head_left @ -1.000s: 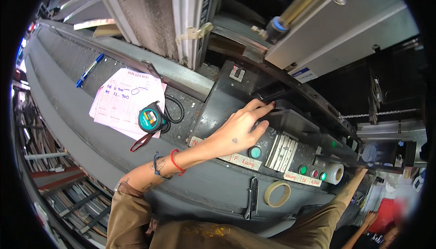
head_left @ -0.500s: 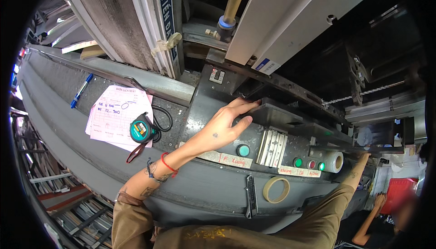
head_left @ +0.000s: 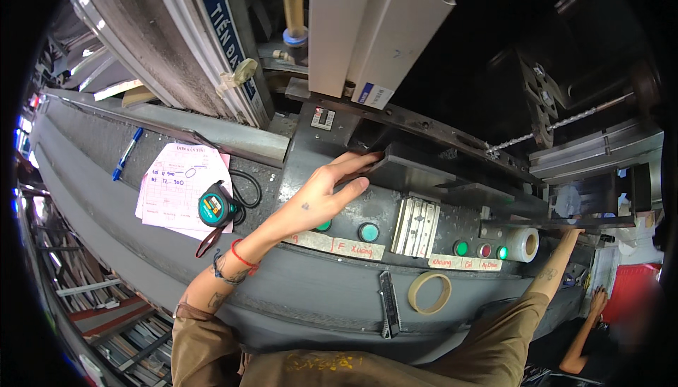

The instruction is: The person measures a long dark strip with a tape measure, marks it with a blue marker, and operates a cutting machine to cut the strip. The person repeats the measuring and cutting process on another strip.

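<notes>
A long dark metal profile (head_left: 417, 169) runs along the machine from the middle toward the right. At its left end is my left hand (head_left: 321, 193), fingers reaching behind the end and thumb in front, closed about it; the fingertips are partly hidden. Under the left wrist lie a green button (head_left: 323, 225) and a teal button (head_left: 368, 231) on the dark machine panel (head_left: 305, 168). My right hand (head_left: 573, 231) is at the profile's far right end, beneath a dark frame (head_left: 593, 222); its fingers are hidden there.
Pink paper sheets (head_left: 169, 189), a tape measure (head_left: 216, 205) and a blue pen (head_left: 128, 154) lie left. A utility knife (head_left: 390, 306), tape ring (head_left: 429, 293), white roll (head_left: 522, 244) and metal blocks (head_left: 415, 226) lie in front. Another person's hand (head_left: 599, 302) is at lower right.
My left hand has shifted slightly left, uncovering the green button near its wrist. The whole view has shifted a little. The other person's hand has moved slightly.
</notes>
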{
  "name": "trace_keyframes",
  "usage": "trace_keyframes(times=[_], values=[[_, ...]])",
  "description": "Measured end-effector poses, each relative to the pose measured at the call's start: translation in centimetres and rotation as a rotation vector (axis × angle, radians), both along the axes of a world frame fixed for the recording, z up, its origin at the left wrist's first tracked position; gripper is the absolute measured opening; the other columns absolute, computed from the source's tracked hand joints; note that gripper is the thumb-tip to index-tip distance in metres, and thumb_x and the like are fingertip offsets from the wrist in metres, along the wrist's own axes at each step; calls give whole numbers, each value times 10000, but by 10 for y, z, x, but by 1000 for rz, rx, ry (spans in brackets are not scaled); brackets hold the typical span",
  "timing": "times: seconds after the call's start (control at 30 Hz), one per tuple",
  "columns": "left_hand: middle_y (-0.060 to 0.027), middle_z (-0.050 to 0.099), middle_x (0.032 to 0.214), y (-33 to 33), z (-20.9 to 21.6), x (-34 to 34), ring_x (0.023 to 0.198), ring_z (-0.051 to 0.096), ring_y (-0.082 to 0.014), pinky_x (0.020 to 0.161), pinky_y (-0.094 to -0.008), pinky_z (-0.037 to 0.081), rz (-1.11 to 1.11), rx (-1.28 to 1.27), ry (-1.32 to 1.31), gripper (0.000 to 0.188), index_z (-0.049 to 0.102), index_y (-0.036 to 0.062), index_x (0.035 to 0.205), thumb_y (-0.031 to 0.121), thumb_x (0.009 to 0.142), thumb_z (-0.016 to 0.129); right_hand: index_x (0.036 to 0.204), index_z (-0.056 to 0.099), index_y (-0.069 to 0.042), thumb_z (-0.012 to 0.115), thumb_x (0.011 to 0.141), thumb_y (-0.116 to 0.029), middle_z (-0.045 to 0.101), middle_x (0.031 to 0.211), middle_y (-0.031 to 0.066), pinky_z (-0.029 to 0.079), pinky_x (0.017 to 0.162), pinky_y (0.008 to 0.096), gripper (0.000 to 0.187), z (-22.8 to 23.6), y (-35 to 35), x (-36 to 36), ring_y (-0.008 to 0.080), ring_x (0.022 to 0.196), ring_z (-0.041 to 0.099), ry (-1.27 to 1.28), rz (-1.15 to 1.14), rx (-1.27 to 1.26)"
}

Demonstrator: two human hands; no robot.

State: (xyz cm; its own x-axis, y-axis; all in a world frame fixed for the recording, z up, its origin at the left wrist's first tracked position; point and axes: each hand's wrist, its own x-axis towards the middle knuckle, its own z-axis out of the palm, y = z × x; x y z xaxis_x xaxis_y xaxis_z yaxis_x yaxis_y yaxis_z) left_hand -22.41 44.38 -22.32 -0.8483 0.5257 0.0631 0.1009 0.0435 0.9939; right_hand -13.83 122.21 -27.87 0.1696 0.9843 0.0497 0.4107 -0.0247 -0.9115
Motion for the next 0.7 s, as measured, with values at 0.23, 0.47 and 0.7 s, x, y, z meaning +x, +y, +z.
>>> trace_keyframes(times=[0.23,0.47,0.7], values=[[-168,505,1227,-32,-2,51,1146,507,-339,983,-383,415,90,-477,555,399,541,8,1228,106,850,625,1388,265,-115,686,715,-567,406,1349,167,369,888,557,914,-7,4,2,329,1110,483,9,-32,-23],[-105,538,1242,-52,-24,79,1196,502,-267,1010,-397,412,13,-752,928,537,548,59,1254,300,793,681,1383,279,-121,688,712,-565,408,1347,166,360,898,563,903,-6,8,3,329,1108,483,14,-50,-37],[-122,548,1262,-51,-26,90,1195,515,-258,1033,-380,390,26,-935,1043,477,540,77,1286,201,828,593,1379,294,-126,691,709,-562,410,1345,164,350,908,569,892,-6,15,6,328,1106,484,9,-72,-39]])
